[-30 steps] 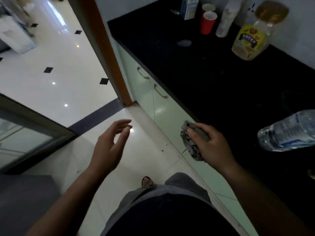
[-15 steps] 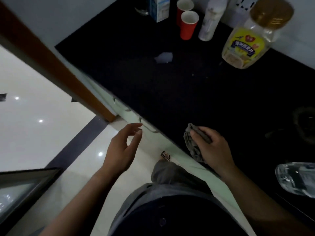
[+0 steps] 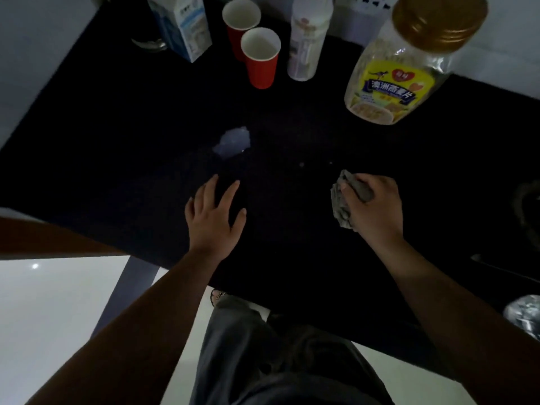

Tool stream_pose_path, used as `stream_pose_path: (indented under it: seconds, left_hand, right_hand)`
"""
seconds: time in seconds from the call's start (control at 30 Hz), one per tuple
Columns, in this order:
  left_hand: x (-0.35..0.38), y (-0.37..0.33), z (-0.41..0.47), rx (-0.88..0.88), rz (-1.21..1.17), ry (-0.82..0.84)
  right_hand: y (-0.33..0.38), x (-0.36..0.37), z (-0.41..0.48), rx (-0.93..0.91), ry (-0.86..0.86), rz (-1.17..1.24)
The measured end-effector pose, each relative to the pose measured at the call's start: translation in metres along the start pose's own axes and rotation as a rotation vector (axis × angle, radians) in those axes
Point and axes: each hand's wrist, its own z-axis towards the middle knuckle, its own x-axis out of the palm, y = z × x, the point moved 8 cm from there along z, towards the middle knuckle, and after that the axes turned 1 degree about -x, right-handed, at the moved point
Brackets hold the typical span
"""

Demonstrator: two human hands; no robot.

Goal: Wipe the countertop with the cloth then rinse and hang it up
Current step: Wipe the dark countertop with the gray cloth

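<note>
A black countertop (image 3: pixel 122 147) fills the middle of the head view. A pale wet patch (image 3: pixel 233 141) lies on it, just beyond my left hand. My right hand (image 3: pixel 372 209) is closed around a bunched grey cloth (image 3: pixel 340 204), held over the counter right of centre. My left hand (image 3: pixel 214 217) is spread flat, fingers apart, over or on the counter near the front edge, holding nothing. Whether the cloth touches the surface I cannot tell.
At the back stand a milk carton (image 3: pixel 182 24), two red cups (image 3: pixel 261 58), a white bottle (image 3: pixel 308 36) and a large gold-lidded jar (image 3: pixel 400 65). A clear plastic bottle (image 3: pixel 524 314) lies at the right edge. White floor tiles (image 3: pixel 58 317) lie lower left.
I have turned to face the counter. Both hands moved from beside the cabinet front to over the countertop; the left hand has spread flat, and the right still grips the cloth.
</note>
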Motion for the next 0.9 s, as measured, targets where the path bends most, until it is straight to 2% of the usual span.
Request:
stream_pose_path:
  seconds: [0.17, 0.23, 0.4, 0.57, 0.63, 0.77, 0.83, 0.9]
  left_hand:
    - [0.007, 0.01, 0.003, -0.004, 0.032, -0.029]
    - [0.008, 0.01, 0.004, -0.007, 0.037, -0.043]
    - [0.008, 0.012, 0.005, -0.002, 0.049, -0.077]
    - [0.007, 0.012, 0.005, -0.018, 0.05, -0.066]
    - [0.007, 0.013, 0.005, -0.02, 0.049, -0.067]
    - [0.007, 0.013, 0.006, -0.01, 0.055, -0.089]
    - [0.007, 0.013, 0.005, -0.012, 0.059, -0.096]
    - [0.006, 0.012, 0.005, -0.013, 0.062, -0.099]
  right_hand:
    - [0.01, 0.023, 0.045, 0.019, -0.106, -0.197]
    - [0.028, 0.037, 0.053, 0.032, -0.152, -0.207]
    - [0.077, 0.089, 0.017, -0.294, -0.012, -0.278]
    - [0.047, 0.073, -0.027, -0.542, 0.05, -0.339]
    - [0.037, 0.065, -0.001, -0.51, 0.051, -0.368]
    - [0.06, 0.067, 0.076, -0.185, -0.103, -0.312]
    - [0.085, 0.084, 0.083, -0.188, -0.107, -0.322]
    - [0.102, 0.1, 0.06, -0.312, -0.032, -0.307]
